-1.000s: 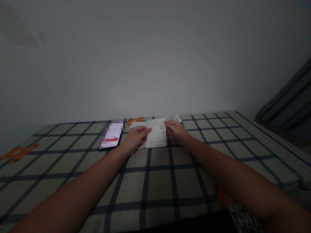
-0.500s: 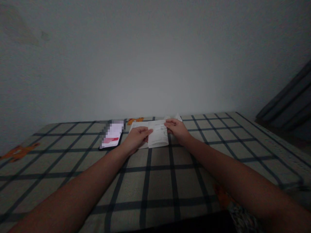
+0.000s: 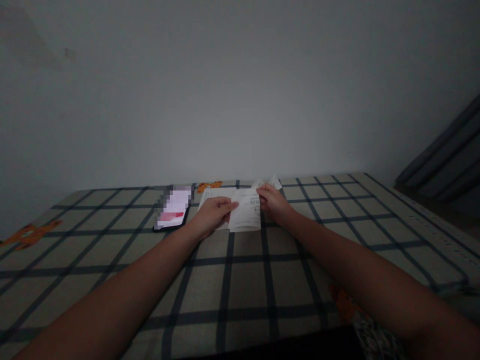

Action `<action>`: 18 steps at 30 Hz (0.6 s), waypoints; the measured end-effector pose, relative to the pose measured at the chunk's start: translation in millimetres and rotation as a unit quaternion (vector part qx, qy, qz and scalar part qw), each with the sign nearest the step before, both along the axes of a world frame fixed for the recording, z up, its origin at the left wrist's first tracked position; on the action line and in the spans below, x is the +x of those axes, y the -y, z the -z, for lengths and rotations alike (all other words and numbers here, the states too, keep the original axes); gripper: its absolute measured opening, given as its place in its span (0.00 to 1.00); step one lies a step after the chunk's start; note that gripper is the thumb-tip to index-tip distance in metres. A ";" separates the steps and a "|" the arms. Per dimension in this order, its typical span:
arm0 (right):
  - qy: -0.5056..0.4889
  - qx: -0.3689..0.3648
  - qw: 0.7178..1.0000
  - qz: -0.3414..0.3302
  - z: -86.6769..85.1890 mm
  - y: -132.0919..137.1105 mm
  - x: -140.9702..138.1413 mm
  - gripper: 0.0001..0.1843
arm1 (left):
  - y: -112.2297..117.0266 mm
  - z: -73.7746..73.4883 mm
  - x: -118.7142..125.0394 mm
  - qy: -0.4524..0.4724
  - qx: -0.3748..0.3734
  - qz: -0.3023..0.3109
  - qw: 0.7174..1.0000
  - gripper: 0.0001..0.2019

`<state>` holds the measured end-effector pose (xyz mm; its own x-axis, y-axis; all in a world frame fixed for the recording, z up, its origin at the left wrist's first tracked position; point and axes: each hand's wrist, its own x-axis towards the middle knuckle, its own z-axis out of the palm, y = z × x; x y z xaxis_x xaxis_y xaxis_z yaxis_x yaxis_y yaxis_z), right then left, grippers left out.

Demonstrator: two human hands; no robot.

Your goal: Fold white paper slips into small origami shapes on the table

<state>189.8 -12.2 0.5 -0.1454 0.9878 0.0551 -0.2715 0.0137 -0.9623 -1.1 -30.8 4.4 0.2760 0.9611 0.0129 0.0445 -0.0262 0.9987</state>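
Observation:
A white printed paper slip [image 3: 246, 215] lies far out on the checked bedsheet [image 3: 240, 280], near the wall. My left hand [image 3: 211, 215] pinches its left edge with thumb and fingers. My right hand [image 3: 273, 202] grips its upper right corner. Another white sheet [image 3: 213, 194] sits under and behind the slip, partly covered by my left hand. Crumpled bits of paper [image 3: 270, 181] show just beyond my right hand.
A phone [image 3: 172, 209] with a lit screen lies left of my left hand. Orange cartoon prints [image 3: 28, 235] mark the sheet. A plain wall rises right behind the papers. A dark slanted object [image 3: 446, 160] leans at the far right.
The slip has shifted slightly right and toward me, and its lower edge now reaches further down. Both hands have stayed on its edges.

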 end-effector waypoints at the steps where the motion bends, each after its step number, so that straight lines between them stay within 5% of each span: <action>1: 0.004 -0.001 1.000 -0.002 0.4 -0.3 -0.1 0.11 | 0.4 -0.4 0.1 -0.002 0.002 -0.001 1.000 0.11; 18: 0.076 0.037 0.996 0.015 -7.0 4.6 -4.1 0.15 | -0.6 -3.1 1.5 0.017 0.008 -0.049 0.999 0.12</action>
